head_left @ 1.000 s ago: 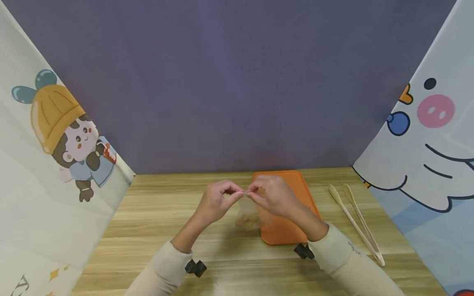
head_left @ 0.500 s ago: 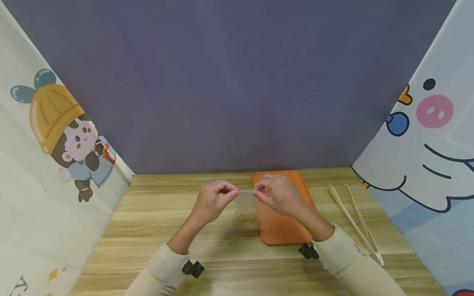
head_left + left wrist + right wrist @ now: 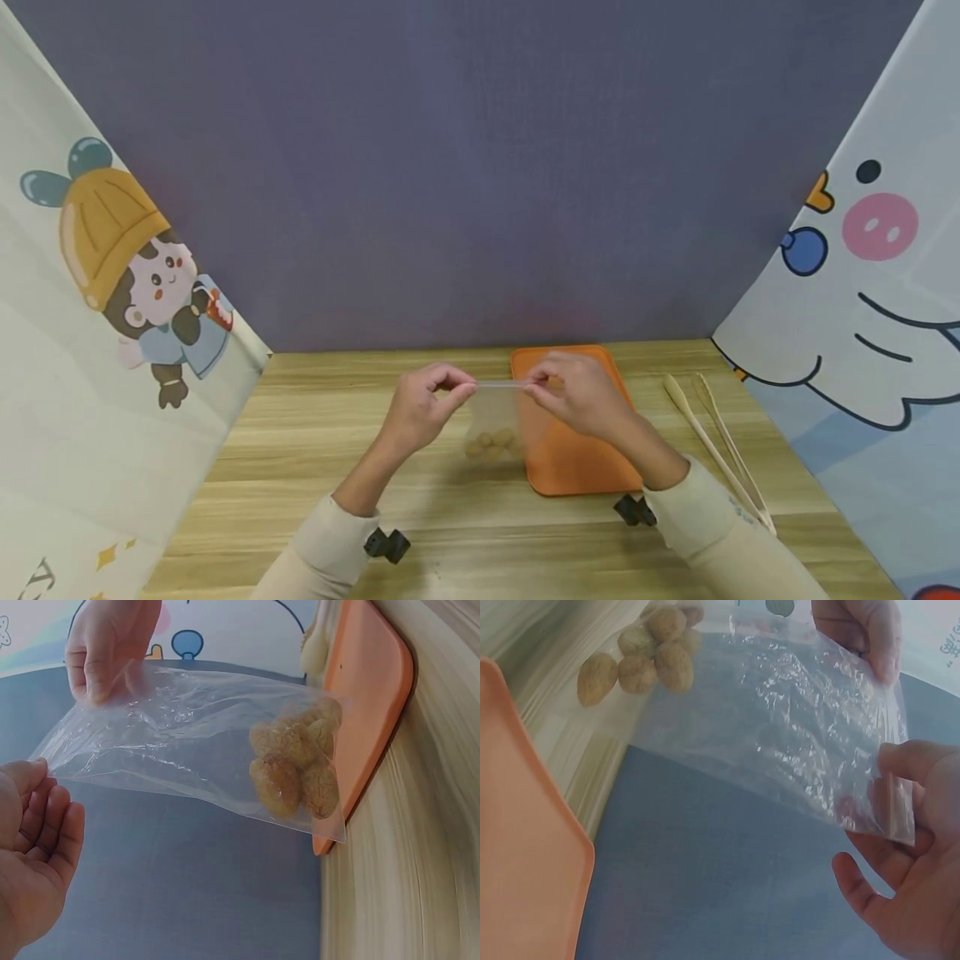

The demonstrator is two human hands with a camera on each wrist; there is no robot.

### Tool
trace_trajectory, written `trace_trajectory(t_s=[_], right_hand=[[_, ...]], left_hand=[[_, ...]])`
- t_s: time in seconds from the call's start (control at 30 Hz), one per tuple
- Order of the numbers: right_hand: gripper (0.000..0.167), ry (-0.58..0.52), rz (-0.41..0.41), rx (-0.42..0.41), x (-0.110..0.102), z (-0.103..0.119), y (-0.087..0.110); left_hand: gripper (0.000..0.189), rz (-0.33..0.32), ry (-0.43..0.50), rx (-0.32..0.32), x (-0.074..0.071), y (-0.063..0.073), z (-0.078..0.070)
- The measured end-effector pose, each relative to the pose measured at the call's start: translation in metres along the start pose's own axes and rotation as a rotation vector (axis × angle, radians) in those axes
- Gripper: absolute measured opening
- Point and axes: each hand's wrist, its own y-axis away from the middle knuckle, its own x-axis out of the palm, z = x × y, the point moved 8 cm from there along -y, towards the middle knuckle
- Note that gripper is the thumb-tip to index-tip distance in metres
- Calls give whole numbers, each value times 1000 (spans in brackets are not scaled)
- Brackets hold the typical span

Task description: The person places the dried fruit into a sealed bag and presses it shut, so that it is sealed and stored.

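Observation:
A clear zip bag (image 3: 495,412) hangs upright between the two hands, its top edge stretched into a straight line. At the bottom of the bag lie several tan, wrinkled, walnut-like pieces (image 3: 637,667), also plain in the left wrist view as a brown cluster (image 3: 289,761). My left hand (image 3: 423,408) pinches the left end of the top edge between thumb and forefinger. At the other end, my right hand (image 3: 573,396) pinches the zip strip, thumb on the near face and other fingers behind it in the right wrist view.
An orange tray (image 3: 581,467) lies on the wooden table (image 3: 315,467), partly behind the bag and right hand. Farther right rest long pale tongs (image 3: 720,450). A dark grey panel (image 3: 480,183) stands behind, with printed cloths at both sides.
The hands have moved apart along the bag's top edge, left hand to the left and right hand to the right. The bag is now spread flat and hangs steadier.

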Motion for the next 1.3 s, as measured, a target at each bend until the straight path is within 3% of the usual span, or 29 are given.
trace_trajectory(t_s=[0.3, 0.8, 1.07, 1.3], right_hand=[[5, -16, -23, 5, -7, -8, 5], [6, -54, 6, 88, -10, -23, 22], [5, -63, -9, 75, -8, -23, 32], [8, -145, -68, 42, -6, -18, 43]], left_hand=[[6, -14, 13, -23, -7, 1, -1], [6, -9, 31, -57, -11, 7, 4], [8, 2, 38, -94, -11, 16, 12], [6, 36, 50, -152, -11, 26, 16]])
